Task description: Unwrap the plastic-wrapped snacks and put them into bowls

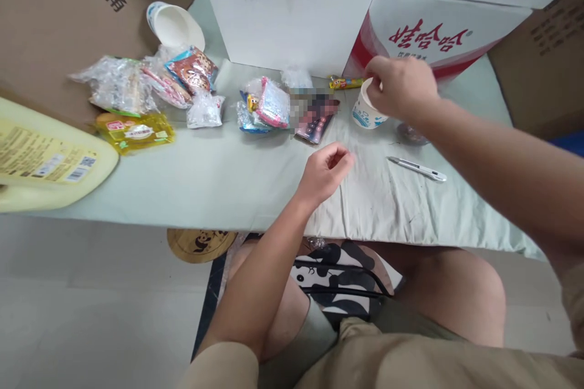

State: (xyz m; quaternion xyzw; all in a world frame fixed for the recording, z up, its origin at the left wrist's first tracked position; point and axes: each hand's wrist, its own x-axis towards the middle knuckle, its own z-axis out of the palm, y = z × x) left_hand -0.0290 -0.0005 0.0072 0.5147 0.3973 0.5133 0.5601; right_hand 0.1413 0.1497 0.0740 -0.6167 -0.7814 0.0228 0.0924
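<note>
My right hand is above the mouth of a white paper cup with blue print, its fingers curled together and pointing down. The hand covers part of the cup's rim, and whatever its fingertips hold, if anything, is hidden. Nearer the table's front edge, my left hand hovers with thumb and fingers drawn together and nothing visible in them. Just beyond it lies a dark packet, partly blurred out. Right of the cup, a white utility knife rests on the cloth. A yellow snack stick lies behind the cup.
Several snack packets and a yellow wrapper lie at the left, before tipped paper cups. More packets sit mid-table. A large pale-yellow jug stands at the left front. White boxes and a red-lettered carton line the back.
</note>
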